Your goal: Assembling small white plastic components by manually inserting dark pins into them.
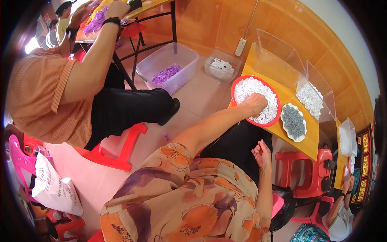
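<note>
The left hand (256,103) touches small white pieces (250,86) in a round red bowl (279,109); fingers' grip indiscernible. Right hand (262,154): fingers released, half-curled.

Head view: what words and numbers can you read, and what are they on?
White sack: dark printed letters and characters, which I won't copy.
Dark panel at far right: gold markings too small to read.
Green bag at the bottom: any writing is too blurred to read.

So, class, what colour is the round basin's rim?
The rim is red, best in the head view.
</note>
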`<action>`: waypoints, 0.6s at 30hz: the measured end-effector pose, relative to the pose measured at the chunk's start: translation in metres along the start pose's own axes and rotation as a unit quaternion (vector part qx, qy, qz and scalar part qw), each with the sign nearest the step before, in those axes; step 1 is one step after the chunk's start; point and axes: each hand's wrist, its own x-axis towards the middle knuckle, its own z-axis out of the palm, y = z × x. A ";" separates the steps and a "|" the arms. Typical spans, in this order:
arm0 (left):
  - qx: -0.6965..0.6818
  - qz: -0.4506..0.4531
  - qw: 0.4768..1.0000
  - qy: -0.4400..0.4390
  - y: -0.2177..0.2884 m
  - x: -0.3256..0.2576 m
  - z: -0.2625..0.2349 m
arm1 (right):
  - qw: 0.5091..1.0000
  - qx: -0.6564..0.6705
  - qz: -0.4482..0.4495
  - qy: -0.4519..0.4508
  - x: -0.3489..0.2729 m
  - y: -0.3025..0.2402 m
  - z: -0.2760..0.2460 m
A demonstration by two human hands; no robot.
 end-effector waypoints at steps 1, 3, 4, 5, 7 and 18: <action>0.003 0.007 1.000 -0.016 0.000 0.001 -0.002 | 1.000 0.002 -0.001 0.001 0.000 0.000 -0.002; 0.007 0.016 0.999 -0.033 0.004 0.001 -0.004 | 1.000 0.005 -0.002 0.000 0.001 -0.001 -0.007; 0.006 0.011 0.999 -0.040 0.005 0.000 -0.004 | 1.000 0.007 -0.002 -0.001 0.000 -0.001 -0.007; 0.005 0.006 0.999 -0.047 0.005 -0.001 -0.003 | 1.000 0.008 -0.004 -0.004 -0.001 -0.001 -0.007; 0.004 0.015 0.999 -0.041 0.006 -0.004 -0.003 | 1.000 0.010 -0.008 -0.006 -0.001 0.000 -0.008; -0.009 0.091 0.996 0.015 0.008 -0.013 -0.001 | 1.000 0.017 0.000 0.026 -0.003 -0.002 0.000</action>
